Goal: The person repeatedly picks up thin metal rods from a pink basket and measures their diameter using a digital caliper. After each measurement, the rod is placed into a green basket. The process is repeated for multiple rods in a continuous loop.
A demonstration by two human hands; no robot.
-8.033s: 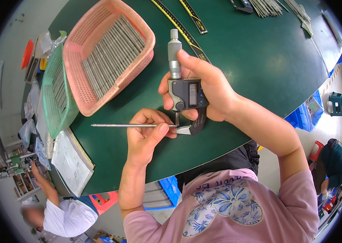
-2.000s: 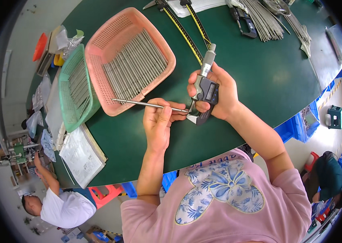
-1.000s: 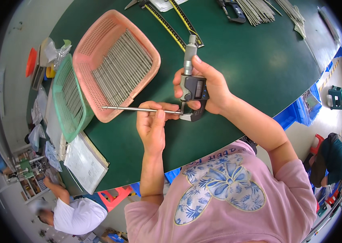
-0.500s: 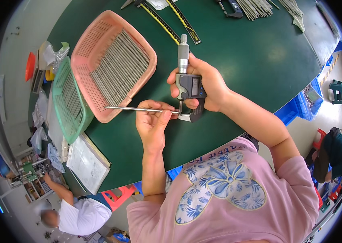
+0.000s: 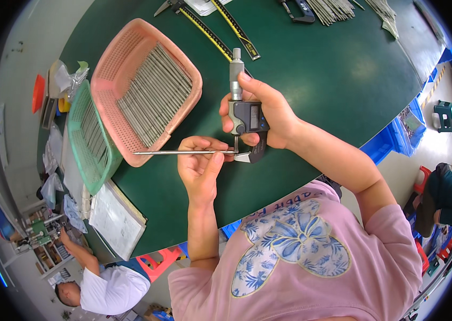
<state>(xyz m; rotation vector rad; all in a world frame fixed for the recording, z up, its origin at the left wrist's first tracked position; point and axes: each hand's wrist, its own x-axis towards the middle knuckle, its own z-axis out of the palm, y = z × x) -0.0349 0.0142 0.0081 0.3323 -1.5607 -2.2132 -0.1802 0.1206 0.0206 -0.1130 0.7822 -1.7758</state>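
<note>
My right hand is wrapped round a digital micrometer, its thumb and fingers near the grey thimble at the top. Pinched between thumb and fingers of my left hand is a thin metal rod, lying nearly level. The rod's right end sits in the micrometer's jaw gap; whether both faces touch it I cannot tell. Its left end reaches over the near edge of a pink basket, which holds many similar rods laid side by side.
Left of the pink basket stands a green basket with more rods. Papers on a clipboard lie at the table's near left. Calipers, another micrometer and loose rods lie at the back. Another person works at lower left.
The rod has swung from a slight slant to nearly level. The micrometer and my right hand have shifted slightly left and down in the picture.
</note>
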